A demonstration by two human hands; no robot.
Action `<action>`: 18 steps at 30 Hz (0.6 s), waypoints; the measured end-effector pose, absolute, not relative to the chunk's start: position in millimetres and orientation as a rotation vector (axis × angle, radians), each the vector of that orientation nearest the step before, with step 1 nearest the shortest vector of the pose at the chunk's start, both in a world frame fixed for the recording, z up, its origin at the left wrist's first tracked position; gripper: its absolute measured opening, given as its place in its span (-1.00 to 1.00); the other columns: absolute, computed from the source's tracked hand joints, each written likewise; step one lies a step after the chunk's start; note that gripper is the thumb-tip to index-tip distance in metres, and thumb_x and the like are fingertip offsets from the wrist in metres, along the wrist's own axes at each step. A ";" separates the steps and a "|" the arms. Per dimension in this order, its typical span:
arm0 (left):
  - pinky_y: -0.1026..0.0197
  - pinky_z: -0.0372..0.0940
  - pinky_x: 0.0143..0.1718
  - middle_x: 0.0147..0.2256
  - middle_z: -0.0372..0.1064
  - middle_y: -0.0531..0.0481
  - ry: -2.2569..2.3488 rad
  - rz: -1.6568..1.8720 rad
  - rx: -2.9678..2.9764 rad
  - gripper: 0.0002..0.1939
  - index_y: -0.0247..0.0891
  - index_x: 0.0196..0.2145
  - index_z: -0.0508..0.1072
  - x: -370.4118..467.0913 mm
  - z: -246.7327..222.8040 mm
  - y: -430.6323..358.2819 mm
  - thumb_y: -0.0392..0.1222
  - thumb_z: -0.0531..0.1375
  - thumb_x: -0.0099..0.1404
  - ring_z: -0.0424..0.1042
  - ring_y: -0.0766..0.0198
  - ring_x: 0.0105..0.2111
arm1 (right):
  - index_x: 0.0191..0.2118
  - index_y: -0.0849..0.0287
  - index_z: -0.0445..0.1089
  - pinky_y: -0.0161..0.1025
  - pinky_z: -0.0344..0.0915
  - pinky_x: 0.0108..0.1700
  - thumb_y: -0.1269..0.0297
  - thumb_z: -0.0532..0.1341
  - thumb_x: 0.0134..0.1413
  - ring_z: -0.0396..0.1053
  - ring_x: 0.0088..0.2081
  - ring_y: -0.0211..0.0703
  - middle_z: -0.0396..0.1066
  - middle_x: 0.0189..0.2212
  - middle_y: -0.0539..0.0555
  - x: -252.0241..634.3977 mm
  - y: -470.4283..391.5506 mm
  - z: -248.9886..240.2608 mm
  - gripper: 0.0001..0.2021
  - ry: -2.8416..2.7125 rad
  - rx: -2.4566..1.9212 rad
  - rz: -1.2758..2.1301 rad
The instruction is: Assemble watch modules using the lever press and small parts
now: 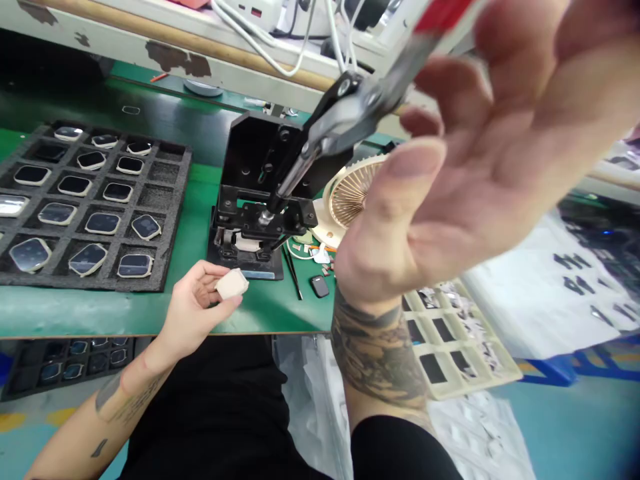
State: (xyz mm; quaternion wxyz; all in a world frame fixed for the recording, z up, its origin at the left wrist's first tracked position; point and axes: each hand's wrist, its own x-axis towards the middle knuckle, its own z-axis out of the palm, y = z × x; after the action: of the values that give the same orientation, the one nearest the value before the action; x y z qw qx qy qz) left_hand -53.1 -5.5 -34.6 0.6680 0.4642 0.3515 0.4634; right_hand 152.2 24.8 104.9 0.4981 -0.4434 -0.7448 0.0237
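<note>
The pale piece (232,285) was found in the left hand (193,313), above the near edge of the counter (100,313) and just in front of the base of the black press (245,150), left of its middle. The left hand was partly closed, the piece pinched between thumb and fingers. The right hand (465,153) was raised well apart, up and to the right, near the lever (350,117); its fingers were loosely curled, nothing was seen in its grasp, and contact with the lever could not be told. The piece's long axis appeared to run roughly left to right, right end slightly farther off, broad face upward.
</note>
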 end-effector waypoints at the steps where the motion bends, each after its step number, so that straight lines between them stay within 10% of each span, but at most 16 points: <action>1: 0.31 0.61 -0.10 -0.10 0.74 -0.10 0.812 1.040 1.122 -0.64 -0.21 -0.01 0.61 -57.0 -33.1 -7.6 -0.24 0.58 0.30 0.74 0.21 -0.12 | 0.47 0.05 0.38 0.03 0.58 0.14 0.10 -0.25 0.73 0.50 0.41 0.14 0.38 0.33 0.21 152.9 13.5 98.0 -0.42 -1.692 -1.034 -0.034; 5: 0.29 0.61 -0.05 -0.03 0.74 -0.04 0.955 1.102 1.479 -0.66 -0.12 0.09 0.68 -79.0 -31.2 -12.2 -0.28 0.50 0.39 0.74 0.21 -0.10 | 0.20 0.03 0.58 -0.07 0.66 -0.01 0.42 0.25 0.49 0.66 -0.11 -0.09 0.63 -0.15 0.04 158.9 -18.7 42.8 -0.70 -1.550 -1.042 -0.164; 10: 0.25 0.62 -0.04 -0.08 0.75 0.03 1.021 1.130 1.732 -0.63 -0.08 0.12 0.67 -88.9 -31.3 -3.8 -0.29 0.49 0.39 0.73 0.22 -0.17 | 0.39 0.20 0.46 0.23 0.50 0.44 0.51 0.09 0.52 0.49 0.36 0.18 0.53 0.29 0.34 155.5 -1.6 -18.5 -0.54 -2.095 -1.452 0.060; 18: 0.13 0.56 -0.09 0.13 0.58 -0.16 1.082 1.120 2.290 -0.62 -0.17 0.30 0.58 -80.1 -9.7 8.3 -0.27 0.34 0.59 0.63 0.21 -0.20 | 0.41 0.12 0.43 0.15 0.47 0.46 0.48 0.06 0.56 0.48 0.35 0.12 0.52 0.28 0.28 156.0 3.4 -23.1 -0.53 -1.910 -1.450 0.299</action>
State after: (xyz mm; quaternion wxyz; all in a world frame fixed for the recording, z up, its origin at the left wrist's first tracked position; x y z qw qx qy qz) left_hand -80.1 8.3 -9.7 0.1851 0.8126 0.3840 0.3975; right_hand 156.0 3.4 -23.1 0.3544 -0.5611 -0.7391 0.1156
